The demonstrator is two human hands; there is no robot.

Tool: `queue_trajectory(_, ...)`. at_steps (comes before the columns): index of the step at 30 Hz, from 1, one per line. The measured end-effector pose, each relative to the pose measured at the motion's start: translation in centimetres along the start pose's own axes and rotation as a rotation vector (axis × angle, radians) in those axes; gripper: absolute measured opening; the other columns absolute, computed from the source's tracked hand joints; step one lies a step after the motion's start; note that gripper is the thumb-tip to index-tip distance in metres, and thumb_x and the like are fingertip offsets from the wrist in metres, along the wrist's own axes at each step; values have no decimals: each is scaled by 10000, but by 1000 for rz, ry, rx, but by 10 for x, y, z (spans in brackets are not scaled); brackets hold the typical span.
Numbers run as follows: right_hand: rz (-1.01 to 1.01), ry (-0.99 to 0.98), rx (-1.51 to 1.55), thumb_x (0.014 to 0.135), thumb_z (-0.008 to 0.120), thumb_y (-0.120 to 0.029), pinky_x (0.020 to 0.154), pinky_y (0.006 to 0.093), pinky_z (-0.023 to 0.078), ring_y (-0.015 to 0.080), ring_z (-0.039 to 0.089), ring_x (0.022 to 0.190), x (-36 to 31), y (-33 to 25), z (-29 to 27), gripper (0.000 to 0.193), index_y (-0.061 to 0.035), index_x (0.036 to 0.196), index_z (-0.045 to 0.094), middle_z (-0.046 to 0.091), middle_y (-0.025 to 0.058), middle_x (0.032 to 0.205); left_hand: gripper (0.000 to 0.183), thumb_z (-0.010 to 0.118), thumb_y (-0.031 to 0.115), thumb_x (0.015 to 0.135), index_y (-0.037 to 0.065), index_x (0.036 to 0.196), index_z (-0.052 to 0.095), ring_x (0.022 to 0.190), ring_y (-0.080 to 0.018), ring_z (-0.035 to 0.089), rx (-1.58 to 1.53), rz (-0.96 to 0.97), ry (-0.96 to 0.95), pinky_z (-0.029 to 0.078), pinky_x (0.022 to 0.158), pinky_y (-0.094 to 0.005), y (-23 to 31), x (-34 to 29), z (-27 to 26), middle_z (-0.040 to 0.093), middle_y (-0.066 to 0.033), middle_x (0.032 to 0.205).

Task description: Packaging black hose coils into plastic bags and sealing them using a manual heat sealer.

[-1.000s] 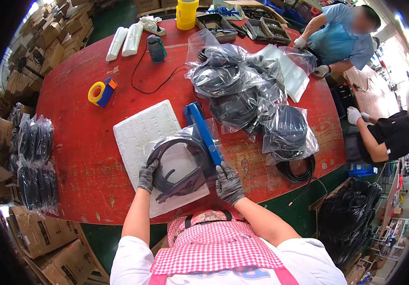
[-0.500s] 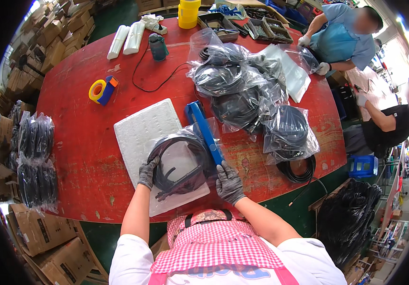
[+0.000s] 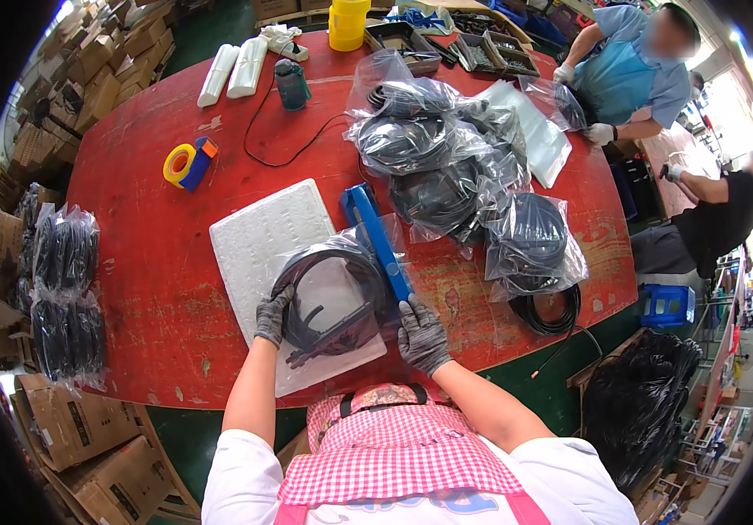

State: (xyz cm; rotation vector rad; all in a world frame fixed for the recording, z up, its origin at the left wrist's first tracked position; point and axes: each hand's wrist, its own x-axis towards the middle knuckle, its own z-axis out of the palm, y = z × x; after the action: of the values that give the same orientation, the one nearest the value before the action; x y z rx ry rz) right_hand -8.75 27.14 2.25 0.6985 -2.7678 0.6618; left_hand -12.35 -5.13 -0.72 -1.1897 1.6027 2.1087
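Observation:
A coil of black cable in a clear plastic bag point(image 3: 296, 306) lies on a white foam board point(image 3: 258, 229). My left hand point(image 3: 273, 317), in a grey glove, grips the bag and coil at their left side, thumb on top. Across the bag's right end runs a long blue bag sealer point(image 3: 378, 243), its bar down over the plastic. My right hand point(image 3: 423, 337), gloved the same way, is closed at the sealer's near end, with fingertips pressed on it; the palm side is hidden.
Bagged cable coils point(image 3: 437, 166) are heaped right of the sealer, beside flat clear bags point(image 3: 538, 140). A tape dispenser point(image 3: 191, 166), green bottle point(image 3: 290, 86) and bag rolls point(image 3: 247, 70) lie farther left. A co-worker in blue point(image 3: 626, 66) handles a bag at the far right edge.
My hands, the bagged coil and the sealer look almost still. At the right, the person in black has shifted and raised an arm; the co-worker in blue has moved slightly.

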Motion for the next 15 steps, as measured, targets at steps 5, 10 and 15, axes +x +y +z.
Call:
queue_trajectory(5,-2,2,-13,737,505,-151,939,443,364,369,451,1112,-1,0,2,534,4,1238,403,403,240,1255,363,736,287,678,50,933,632,596,-133,538,40,44,43,433,546,-263,0,-3,0,616,-20,757)
queue_trajectory(10,49,-6,25,728,538,-154,933,438,369,355,466,1091,4,-6,-4,542,-5,1233,411,428,230,1229,378,732,295,680,44,943,626,610,-136,546,61,55,29,437,556,-267,7,-8,4,618,-31,777)
queue_trajectory(15,483,-39,852,764,621,-141,855,348,439,219,533,985,20,-10,-56,500,-11,1208,432,516,117,1122,281,715,182,702,52,932,618,610,-138,556,32,12,-152,451,562,-266,7,0,-7,612,-30,762)
